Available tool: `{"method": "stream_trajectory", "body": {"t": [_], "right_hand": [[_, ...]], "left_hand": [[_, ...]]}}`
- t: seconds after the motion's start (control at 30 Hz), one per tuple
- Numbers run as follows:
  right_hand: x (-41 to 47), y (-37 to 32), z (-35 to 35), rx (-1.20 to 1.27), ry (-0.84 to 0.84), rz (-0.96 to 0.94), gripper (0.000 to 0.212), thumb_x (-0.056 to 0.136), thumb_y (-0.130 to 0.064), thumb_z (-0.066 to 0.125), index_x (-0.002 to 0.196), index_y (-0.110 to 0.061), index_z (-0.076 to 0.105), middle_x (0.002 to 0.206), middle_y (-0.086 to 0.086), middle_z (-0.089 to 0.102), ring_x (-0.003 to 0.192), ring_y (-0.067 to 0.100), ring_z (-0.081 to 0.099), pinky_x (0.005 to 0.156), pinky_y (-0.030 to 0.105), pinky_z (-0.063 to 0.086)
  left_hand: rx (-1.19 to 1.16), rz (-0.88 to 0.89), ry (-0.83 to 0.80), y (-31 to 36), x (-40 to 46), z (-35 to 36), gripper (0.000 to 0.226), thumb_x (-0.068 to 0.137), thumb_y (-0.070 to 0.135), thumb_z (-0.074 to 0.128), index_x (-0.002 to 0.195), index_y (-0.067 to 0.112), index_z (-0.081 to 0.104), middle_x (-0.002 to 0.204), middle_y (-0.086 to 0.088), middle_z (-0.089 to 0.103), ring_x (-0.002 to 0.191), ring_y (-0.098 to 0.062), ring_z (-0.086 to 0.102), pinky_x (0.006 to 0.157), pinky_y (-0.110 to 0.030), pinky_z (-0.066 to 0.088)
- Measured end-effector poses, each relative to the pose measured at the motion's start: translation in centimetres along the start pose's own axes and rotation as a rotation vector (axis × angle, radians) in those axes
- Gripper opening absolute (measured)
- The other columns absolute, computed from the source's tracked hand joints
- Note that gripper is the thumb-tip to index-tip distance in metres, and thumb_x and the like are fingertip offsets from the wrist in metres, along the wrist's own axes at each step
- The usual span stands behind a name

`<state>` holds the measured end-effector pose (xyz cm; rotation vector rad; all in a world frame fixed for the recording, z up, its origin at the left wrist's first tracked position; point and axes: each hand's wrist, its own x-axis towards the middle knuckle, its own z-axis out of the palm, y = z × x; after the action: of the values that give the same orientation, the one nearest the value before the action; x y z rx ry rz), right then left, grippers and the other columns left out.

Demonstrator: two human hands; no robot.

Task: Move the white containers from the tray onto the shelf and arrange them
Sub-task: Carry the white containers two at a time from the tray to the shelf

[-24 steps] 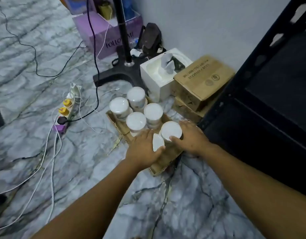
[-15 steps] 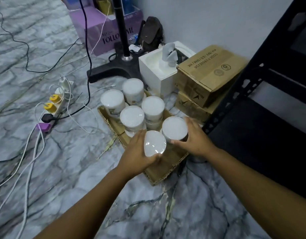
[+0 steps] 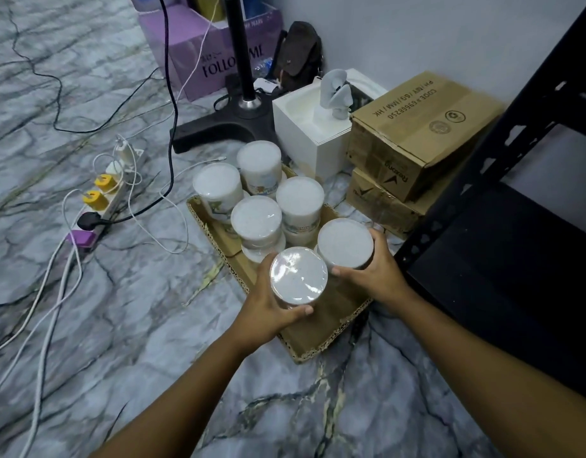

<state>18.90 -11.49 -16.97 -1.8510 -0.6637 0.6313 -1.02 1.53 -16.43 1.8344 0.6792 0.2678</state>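
Observation:
A cardboard tray (image 3: 321,335) lies on the marble floor with several white containers (image 3: 256,217) standing on it. My left hand (image 3: 268,309) grips one white container (image 3: 298,275) with a glossy lid, raised above the tray's near end. My right hand (image 3: 380,276) grips another white container (image 3: 345,242) just to its right, also lifted. The black metal shelf (image 3: 503,259) stands at the right, its lowest board dark and bare.
Two stacked cardboard boxes (image 3: 413,133) and a white box (image 3: 313,133) sit behind the tray. A black stand base (image 3: 225,123) and a purple box (image 3: 199,54) are farther back. A power strip (image 3: 100,206) with cables lies on the floor at the left.
Both hands have lifted their containers up off the tray toward me. The left container has turned upright, its lid now facing the camera.

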Motion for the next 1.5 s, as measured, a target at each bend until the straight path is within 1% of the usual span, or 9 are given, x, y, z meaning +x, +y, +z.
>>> {"method": "stream_trajectory", "body": {"t": [0.2,0.37,0.53,0.63,0.87,1.07,1.2,1.3,1.5], "right_hand": [[-0.3,0.0,0.5,-0.014,0.051,-0.024,0.095,0.054,-0.038,0.091,0.126,-0.036,0.030,0.127,-0.010,0.045,0.119,0.015,0.045,0.097,0.046,0.048],[-2.0,-1.5,0.3,0.077,0.084,-0.101,0.092,0.045,-0.053,0.087,0.118,-0.059,0.032,0.120,-0.034,0.045,0.114,-0.010,0.046,0.087,0.013,0.047],[-4.0,-2.8,-0.5,0.215,0.057,-0.237,0.090,0.052,-0.040,0.089,0.128,-0.043,0.041,0.130,-0.014,0.051,0.121,0.005,0.050,0.090,0.015,0.046],[-4.9,-3.6,-0.9,0.237,0.028,-0.280,0.091,0.054,-0.035,0.087,0.130,-0.038,0.038,0.130,-0.016,0.050,0.121,0.006,0.050,0.090,0.015,0.046],[-6.5,-5.0,-2.0,0.237,0.035,-0.293,0.089,0.054,-0.034,0.084,0.128,-0.038,0.034,0.121,-0.034,0.050,0.116,-0.006,0.050,0.087,0.009,0.044],[-7.0,-5.5,-2.2,0.255,0.026,-0.284,0.102,0.051,-0.036,0.085,0.136,-0.042,0.028,0.126,-0.032,0.048,0.121,-0.005,0.046,0.090,0.009,0.043],[-7.0,-6.5,-2.4,0.217,0.028,-0.355,0.095,0.057,-0.027,0.085,0.137,-0.030,0.034,0.130,-0.021,0.051,0.123,0.006,0.050,0.093,0.014,0.044],[-7.2,-8.3,-2.9,0.197,0.066,-0.380,0.094,0.057,-0.031,0.086,0.136,-0.026,0.035,0.133,-0.015,0.050,0.124,0.010,0.049,0.095,0.016,0.043],[-9.5,-15.9,-4.6,0.175,0.117,-0.346,0.100,0.057,-0.043,0.087,0.138,-0.022,0.032,0.134,-0.013,0.049,0.125,0.012,0.048,0.097,0.017,0.042]], "left_hand": [[-0.027,0.041,0.055,-0.2,0.2,0.4,0.091,0.058,0.052,0.082,0.126,0.059,0.021,0.121,0.048,0.031,0.117,0.022,0.034,0.084,0.003,0.036],[-0.146,0.038,0.115,0.2,0.1,0.1,0.106,0.052,0.048,0.086,0.138,0.038,0.024,0.140,0.016,0.034,0.127,0.008,0.037,0.094,-0.008,0.040],[-0.184,0.095,0.171,2.0,-0.5,-0.6,0.088,0.049,0.049,0.085,0.124,0.050,0.038,0.132,0.010,0.039,0.122,0.005,0.042,0.090,-0.007,0.042],[-0.225,0.131,0.166,2.7,-0.8,-0.8,0.094,0.049,0.043,0.086,0.129,0.040,0.036,0.137,0.002,0.042,0.126,-0.006,0.045,0.093,-0.014,0.044],[-0.269,0.166,0.136,4.3,-1.3,-1.0,0.095,0.053,0.039,0.084,0.130,0.036,0.030,0.134,0.016,0.042,0.122,0.005,0.045,0.089,-0.008,0.043],[-0.247,0.197,0.065,5.0,-1.3,-1.7,0.100,0.059,0.040,0.083,0.138,0.038,0.022,0.139,0.015,0.037,0.128,0.001,0.041,0.095,-0.012,0.042],[-0.233,0.172,0.069,5.6,-1.2,-2.4,0.111,0.051,0.052,0.086,0.137,0.058,0.015,0.145,0.016,0.032,0.132,0.001,0.037,0.101,-0.017,0.040],[-0.218,0.204,0.073,7.2,-1.2,-3.2,0.113,0.054,0.045,0.088,0.143,0.045,0.019,0.145,0.013,0.037,0.134,-0.006,0.038,0.105,-0.032,0.038],[-0.249,0.239,0.084,14.9,-3.5,-6.2,0.093,0.059,0.036,0.085,0.136,0.036,0.031,0.138,0.013,0.045,0.131,-0.009,0.043,0.103,-0.024,0.042]]}}
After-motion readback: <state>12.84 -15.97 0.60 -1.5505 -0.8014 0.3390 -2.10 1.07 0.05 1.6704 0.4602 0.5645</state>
